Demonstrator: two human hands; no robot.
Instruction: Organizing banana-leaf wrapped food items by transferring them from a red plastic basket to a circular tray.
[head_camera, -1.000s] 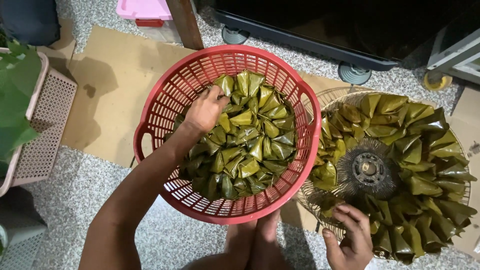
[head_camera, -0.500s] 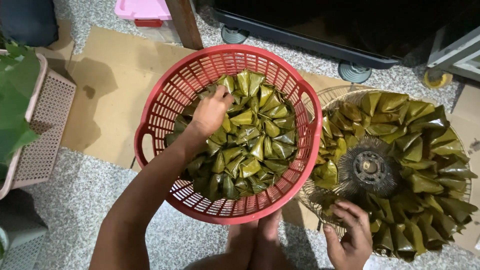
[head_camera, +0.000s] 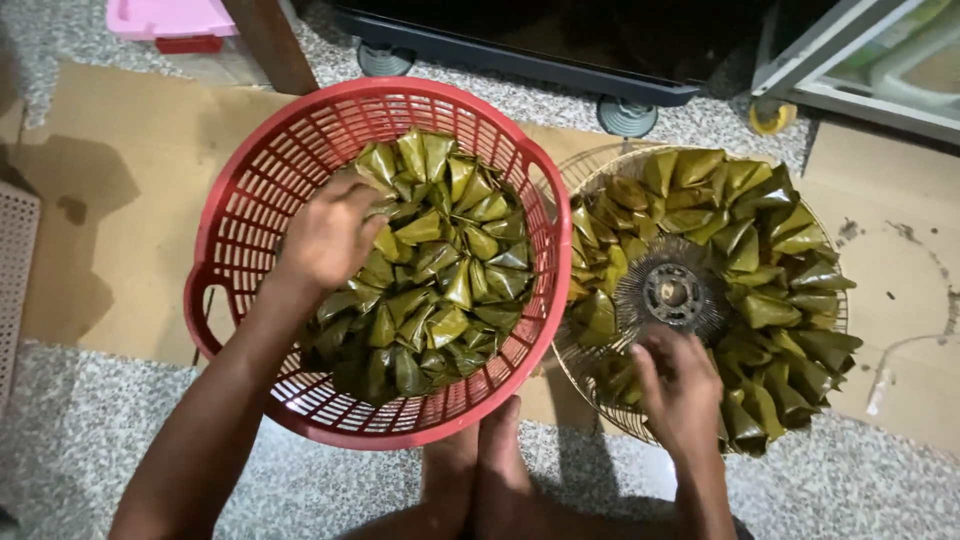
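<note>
Now we have our left hand (head_camera: 325, 235) down inside the red basket (head_camera: 240, 190), its grip curled over the leaf-wrapped parcels (head_camera: 440, 270) at the left edge of the heap; whether the fingers are closed on one parcel we cannot tell, since the back of the hand hides them. The heap lies to the right of that hand and toward the basket's far rim, the pointed tips standing up and tilted every way. Our right hand (head_camera: 680, 385) rests on the near edge of the round wire rack (head_camera: 590, 175), fingers spread loosely and apart, touching the parcels laid there but clamped on none that we can see. On the rack the wrapped parcels (head_camera: 790, 270) lie in rings around the central hub (head_camera: 672, 292), long axes pointing outward. Basket and rack sit side by side, rims touching, on cardboard (head_camera: 110, 210) over the speckled floor (head_camera: 70, 440). Our left hand is nearer the basket's heap; our right is nearer the rack's near edge.
</note>
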